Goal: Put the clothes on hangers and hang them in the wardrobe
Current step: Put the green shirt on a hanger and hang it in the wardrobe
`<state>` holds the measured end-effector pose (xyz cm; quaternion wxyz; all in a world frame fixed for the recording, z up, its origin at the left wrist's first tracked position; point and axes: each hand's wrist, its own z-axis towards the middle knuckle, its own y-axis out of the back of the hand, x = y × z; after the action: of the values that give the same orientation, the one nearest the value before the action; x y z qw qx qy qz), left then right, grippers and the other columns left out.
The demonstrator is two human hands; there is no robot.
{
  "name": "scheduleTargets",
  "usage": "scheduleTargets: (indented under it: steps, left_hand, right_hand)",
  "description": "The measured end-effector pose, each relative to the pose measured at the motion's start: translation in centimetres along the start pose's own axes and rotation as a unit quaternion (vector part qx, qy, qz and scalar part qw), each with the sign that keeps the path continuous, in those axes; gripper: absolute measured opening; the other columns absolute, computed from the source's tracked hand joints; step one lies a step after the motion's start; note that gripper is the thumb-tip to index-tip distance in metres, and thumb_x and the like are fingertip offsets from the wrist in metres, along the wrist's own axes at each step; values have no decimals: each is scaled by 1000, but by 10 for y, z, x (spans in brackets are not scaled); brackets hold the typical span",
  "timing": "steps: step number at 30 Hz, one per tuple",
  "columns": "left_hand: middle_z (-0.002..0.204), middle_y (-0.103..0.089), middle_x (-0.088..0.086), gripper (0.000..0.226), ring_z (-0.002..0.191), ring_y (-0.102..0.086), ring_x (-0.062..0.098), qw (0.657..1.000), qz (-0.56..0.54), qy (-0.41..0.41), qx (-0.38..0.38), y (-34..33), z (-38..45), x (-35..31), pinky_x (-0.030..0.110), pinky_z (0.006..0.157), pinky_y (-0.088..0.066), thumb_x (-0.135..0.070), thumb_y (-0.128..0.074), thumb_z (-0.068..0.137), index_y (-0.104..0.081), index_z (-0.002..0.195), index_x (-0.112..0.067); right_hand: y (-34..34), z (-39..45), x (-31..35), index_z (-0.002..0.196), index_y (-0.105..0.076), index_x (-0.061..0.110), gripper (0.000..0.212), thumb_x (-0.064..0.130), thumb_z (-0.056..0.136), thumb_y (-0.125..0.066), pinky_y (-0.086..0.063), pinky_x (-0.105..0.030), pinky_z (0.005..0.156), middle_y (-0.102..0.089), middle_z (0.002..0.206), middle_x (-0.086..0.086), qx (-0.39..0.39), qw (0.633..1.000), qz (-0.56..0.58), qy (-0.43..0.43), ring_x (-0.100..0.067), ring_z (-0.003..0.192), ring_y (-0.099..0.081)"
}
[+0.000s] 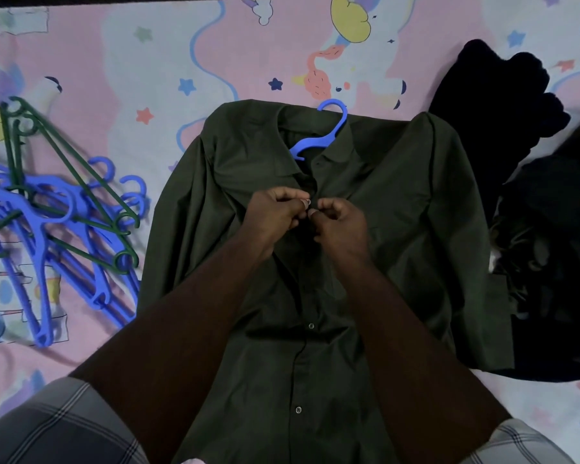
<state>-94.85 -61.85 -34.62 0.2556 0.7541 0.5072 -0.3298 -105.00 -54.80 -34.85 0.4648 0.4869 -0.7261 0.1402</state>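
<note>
Dark green shirt [365,202] laid flat on bed [121,61], blue hanger [318,135] inside collar (hook protruding). Placket button pinched by left hand [275,212] and right hand [340,226] fingers.

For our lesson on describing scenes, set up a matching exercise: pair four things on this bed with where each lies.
Things:
1. dark green button-up shirt
2. blue plastic hanger
3. heap of blue and green hangers
4. black clothes pile

Places:
A. far left
B. inside the collar
C. right of the shirt
D. centre, under both hands

Pairs: 1-D, 2-B, 3-A, 4-C
</note>
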Motion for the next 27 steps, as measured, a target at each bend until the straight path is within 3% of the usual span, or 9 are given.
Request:
scheduleTargets:
  steps: [3,5,6,9,12,14,16,21,27]
  left_hand:
    - [73,-71,0,12,69,-64,7,1000,2,2,2,1,0,-2,20,63,-51,-5,-69,90,-73,87,-16]
    - [81,-73,4,10,76,-66,12,1000,4,9,8,2,1,-3,24,68,-52,-7,-68,91,-74,89,-15]
    - [84,-73,4,7,79,-66,13,1000,3,15,14,3,1,-3,26,71,-52,-11,-69,91,-75,91,-15]
    - [85,-75,3,12,80,-67,11,999,-2,21,34,5,1,-4,27,72,-53,-26,-77,86,-77,92,-15]
    - [77,-74,-2,10,72,-65,5,999,34,-6,23,5,2,-2,23,62,-51,-25,-76,87,-76,88,-15]
    - [70,-70,-7,7,65,-62,2,997,68,-25,0,6,4,-2,20,56,-48,-20,-71,91,-74,84,-19]
    - [76,-70,-5,6,65,-61,1,995,91,-34,-12,5,5,-1,18,54,-48,-17,-68,92,-72,88,-20]
    - [82,-68,1,12,59,-58,0,998,50,-26,-3,2,5,2,16,56,-48,-9,-67,92,-66,94,-20]
    - [84,-65,2,17,73,-57,8,999,-22,28,24,7,4,9,23,67,-48,-6,-65,93,-67,109,-12]
  right_hand:
    - [1,-5,1,73,-70,32,25,12,87,-68,-56,-39,71,-72,70,13,7,1000,-4,18,-8,69,-66]
    - [2,-6,2,87,-76,26,11,22,85,-66,-60,-47,78,-76,83,5,16,999,-31,31,-18,79,-70]
    - [3,-6,3,93,-77,23,16,26,85,-64,-59,-51,80,-76,85,2,13,998,-44,33,-22,82,-71]
    - [4,-3,1,85,-76,21,20,34,85,-61,-58,-52,70,-72,72,2,10,995,-78,61,-24,72,-70]
    - [4,-1,1,84,-75,22,20,38,87,-63,-58,-51,67,-71,69,5,21,992,-98,72,-19,67,-69]
    - [3,0,1,83,-75,24,13,33,88,-67,-60,-51,70,-73,73,5,22,994,-91,55,-19,71,-71]
    - [3,2,2,79,-73,24,13,30,89,-68,-61,-48,68,-72,72,2,24,996,-82,38,-20,69,-71]
    - [1,3,4,77,-67,11,19,20,94,-66,-50,-23,46,-66,66,-2,30,995,52,-75,-10,53,-59]
    - [2,11,4,81,-62,13,13,17,92,-65,-47,-21,45,-62,66,-2,61,977,110,-172,-11,51,-57]
